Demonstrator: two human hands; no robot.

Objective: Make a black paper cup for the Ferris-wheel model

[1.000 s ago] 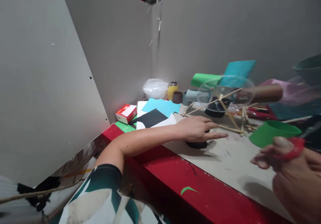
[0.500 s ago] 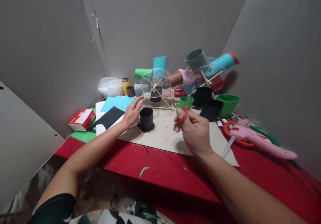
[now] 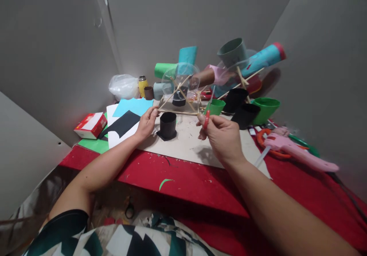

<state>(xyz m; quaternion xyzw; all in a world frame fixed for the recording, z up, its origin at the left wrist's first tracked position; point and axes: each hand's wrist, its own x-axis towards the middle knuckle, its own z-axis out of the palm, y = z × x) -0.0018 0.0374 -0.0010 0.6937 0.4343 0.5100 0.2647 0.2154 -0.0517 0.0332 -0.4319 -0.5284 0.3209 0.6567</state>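
Left hand (image 3: pixel 146 124): fingertips at the stick frame (image 3: pixel 179 113)'s left end, can't tell if pinched or just touching. Frame lies at 1–2 o'clock from it, past the black cup (image 3: pixel 168 124), long axis 9-to-3. Right hand (image 3: pixel 223 137): grip closed on red scissors (image 3: pixel 207 120), blades up toward 12–1; frame at 11. Left is nearer.

No lettering, brand or number can be read. Seen from the middle of the view, the red-and-white box (image 3: pixel 90 126) at nine o'clock shows pale markings, too small and blurred to make out. The small red mark on the blue tube (image 3: pixel 262 59) at two o'clock is likewise too indistinct to read.
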